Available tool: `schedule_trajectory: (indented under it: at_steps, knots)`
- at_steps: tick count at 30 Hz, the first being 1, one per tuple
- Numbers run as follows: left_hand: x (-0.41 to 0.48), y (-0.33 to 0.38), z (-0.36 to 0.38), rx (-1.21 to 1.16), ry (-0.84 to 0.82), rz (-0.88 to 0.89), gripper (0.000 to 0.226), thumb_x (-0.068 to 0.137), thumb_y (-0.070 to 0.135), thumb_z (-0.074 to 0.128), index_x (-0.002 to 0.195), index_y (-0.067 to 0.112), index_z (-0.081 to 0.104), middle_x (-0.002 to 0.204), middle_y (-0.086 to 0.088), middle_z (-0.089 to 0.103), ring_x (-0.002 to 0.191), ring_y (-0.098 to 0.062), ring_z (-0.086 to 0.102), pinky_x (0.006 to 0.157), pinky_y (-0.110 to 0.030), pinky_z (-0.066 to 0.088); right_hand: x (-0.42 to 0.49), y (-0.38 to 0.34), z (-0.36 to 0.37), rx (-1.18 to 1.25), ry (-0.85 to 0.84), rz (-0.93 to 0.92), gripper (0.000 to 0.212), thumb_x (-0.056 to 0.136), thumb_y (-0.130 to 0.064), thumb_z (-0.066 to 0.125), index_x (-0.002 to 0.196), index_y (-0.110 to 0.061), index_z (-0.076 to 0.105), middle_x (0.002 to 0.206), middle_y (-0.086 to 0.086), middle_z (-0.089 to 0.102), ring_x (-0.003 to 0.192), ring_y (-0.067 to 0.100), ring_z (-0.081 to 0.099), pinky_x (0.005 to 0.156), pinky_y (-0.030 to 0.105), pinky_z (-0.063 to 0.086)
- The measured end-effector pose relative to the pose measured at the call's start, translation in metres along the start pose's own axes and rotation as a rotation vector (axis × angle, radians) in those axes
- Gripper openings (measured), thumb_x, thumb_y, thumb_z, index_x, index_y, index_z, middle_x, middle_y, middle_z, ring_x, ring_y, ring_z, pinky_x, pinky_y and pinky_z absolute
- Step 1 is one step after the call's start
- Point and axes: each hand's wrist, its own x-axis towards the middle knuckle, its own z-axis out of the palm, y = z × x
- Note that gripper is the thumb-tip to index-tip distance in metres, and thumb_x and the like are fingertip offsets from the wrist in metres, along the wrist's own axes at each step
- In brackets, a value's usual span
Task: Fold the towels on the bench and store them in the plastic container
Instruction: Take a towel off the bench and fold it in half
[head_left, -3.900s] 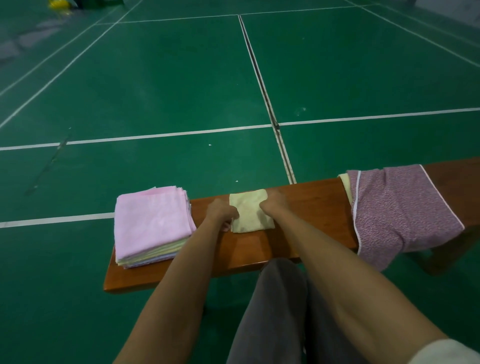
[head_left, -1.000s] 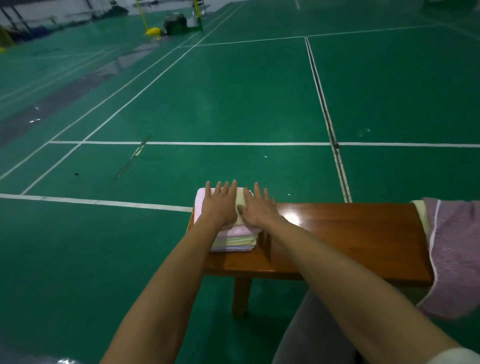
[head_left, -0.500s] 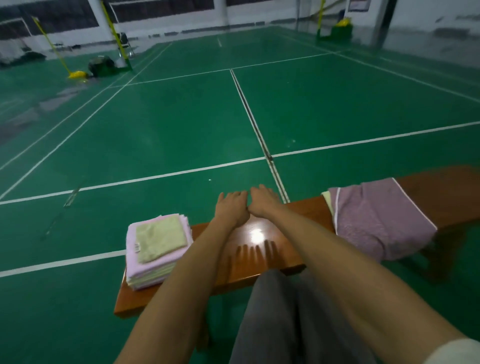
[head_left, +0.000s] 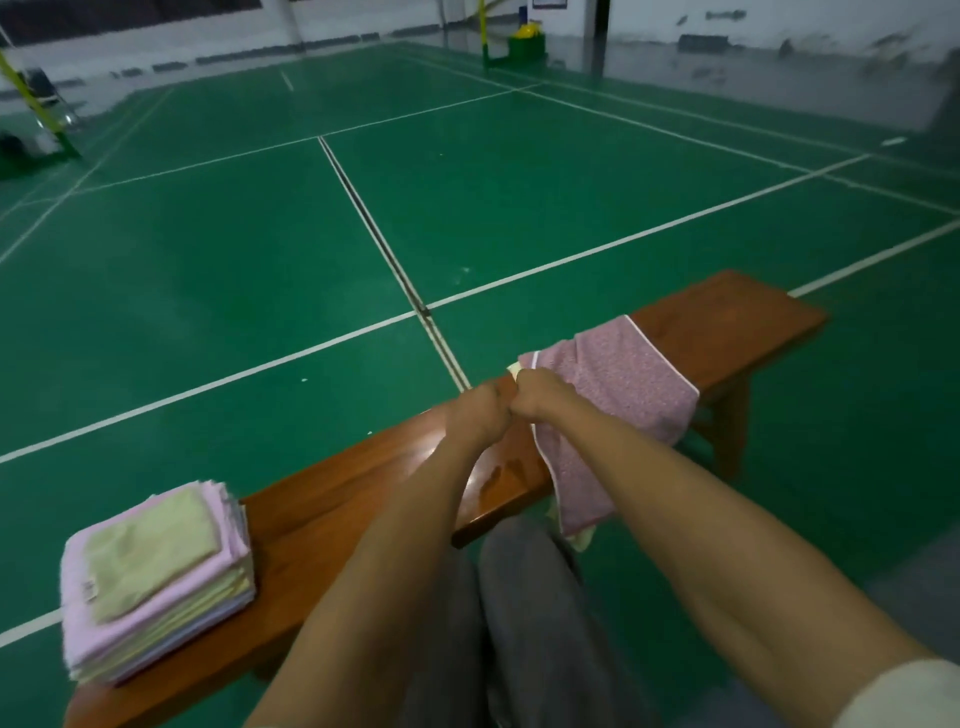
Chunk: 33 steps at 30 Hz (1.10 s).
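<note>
— What are the hands doing?
— The left hand (head_left: 475, 410) and right hand (head_left: 537, 397) are meeting knuckle to knuckle, fingers curled. Whether they are pinching the purple towel (head_left: 618, 395) is unclear; its near edge is lying right at the right hand.
— And the folded ones?
— The folded stack (head_left: 156, 577), a yellow-green towel on top, is sitting well off to the left of the left hand, at the bench (head_left: 363, 483) end.

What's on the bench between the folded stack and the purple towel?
In the head view, only bare bench top there; both forearms cross above it, between the stack and the purple towel.
</note>
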Motion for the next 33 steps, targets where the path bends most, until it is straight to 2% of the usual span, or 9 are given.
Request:
schedule_trajectory:
  at_steps: [2,5,13,18,24,27,29,31,33]
  knots:
    - [0.008,0.015,0.009,-0.018,0.001,-0.008,0.031,0.100,0.023,0.046,0.121,0.008,0.064,0.119,-0.012,0.068,0.106,-0.035,0.064,0.083,-0.035,0.050,0.005,0.023,-0.003,-0.014,0.027,0.046,0.042,0.095,-0.037,0.055,0.131,-0.015,0.060,0.132,0.012,0.059,0.119,0.036,0.057,0.105,0.046,0.046]
    - [0.019,0.033,0.022,-0.052,-0.020,-0.022,0.025,0.101,0.023,0.048,0.116,0.010,0.064,0.099,-0.004,0.057,0.093,-0.026,0.058,0.074,-0.028,0.038,0.016,0.053,-0.007,-0.024,0.050,0.118,0.046,0.096,-0.034,0.058,0.138,-0.014,0.055,0.139,0.012,0.055,0.125,0.036,0.053,0.108,0.048,0.042]
    - [0.056,0.043,0.060,-0.209,-0.097,-0.191,0.011,0.092,0.015,0.060,0.102,0.010,0.058,0.098,-0.009,0.063,0.085,-0.024,0.060,0.063,-0.030,0.047,0.045,0.117,-0.021,0.000,0.078,0.231,0.048,0.099,-0.034,0.056,0.141,-0.015,0.049,0.143,0.015,0.052,0.130,0.038,0.050,0.109,0.049,0.039]
    - [0.071,0.041,0.076,-0.292,-0.145,-0.323,0.020,0.096,0.019,0.060,0.112,0.009,0.055,0.106,-0.010,0.064,0.093,-0.027,0.065,0.080,-0.036,0.060,0.070,0.146,-0.026,0.021,0.064,0.278,0.051,0.098,-0.032,0.057,0.143,-0.011,0.046,0.145,0.017,0.048,0.131,0.038,0.047,0.110,0.049,0.039]
    - [0.092,0.037,0.085,-0.436,-0.183,-0.466,0.032,0.092,0.027,0.068,0.114,0.010,0.052,0.110,-0.010,0.063,0.095,-0.028,0.067,0.074,-0.035,0.060,0.102,0.170,-0.027,0.044,0.051,0.344,0.066,0.098,-0.035,0.058,0.152,-0.009,0.034,0.159,0.022,0.030,0.145,0.041,0.031,0.119,0.052,0.028]
    - [0.104,0.038,0.085,-0.492,-0.118,-0.502,0.032,0.095,0.032,0.063,0.114,0.008,0.054,0.117,-0.014,0.066,0.097,-0.030,0.068,0.085,-0.042,0.061,0.116,0.181,-0.024,0.030,0.020,0.365,0.072,0.099,-0.036,0.056,0.157,-0.008,0.024,0.164,0.023,0.018,0.150,0.042,0.021,0.122,0.054,0.023]
    - [0.113,0.038,0.085,-0.572,-0.087,-0.516,0.034,0.097,0.030,0.059,0.122,0.007,0.054,0.116,-0.012,0.064,0.088,-0.023,0.064,0.073,-0.034,0.058,0.123,0.188,-0.021,0.038,0.032,0.382,0.077,0.099,-0.035,0.057,0.159,-0.009,0.017,0.166,0.024,0.010,0.153,0.043,0.012,0.123,0.055,0.017]
    - [0.115,0.041,0.083,-0.790,-0.151,-0.576,0.038,0.097,0.027,0.063,0.127,0.007,0.050,0.113,-0.010,0.063,0.085,-0.021,0.064,0.064,-0.029,0.054,0.127,0.195,-0.019,0.052,0.047,0.388,0.082,0.098,-0.035,0.059,0.160,-0.008,0.013,0.166,0.025,0.007,0.154,0.043,0.007,0.124,0.055,0.013]
    - [0.118,0.040,0.083,-1.003,-0.261,-0.623,0.052,0.092,0.027,0.071,0.133,0.007,0.046,0.120,-0.012,0.063,0.099,-0.030,0.067,0.084,-0.041,0.059,0.129,0.200,-0.016,0.075,0.073,0.376,0.086,0.096,-0.036,0.062,0.160,-0.008,0.012,0.165,0.025,0.014,0.152,0.043,0.014,0.123,0.053,0.019]
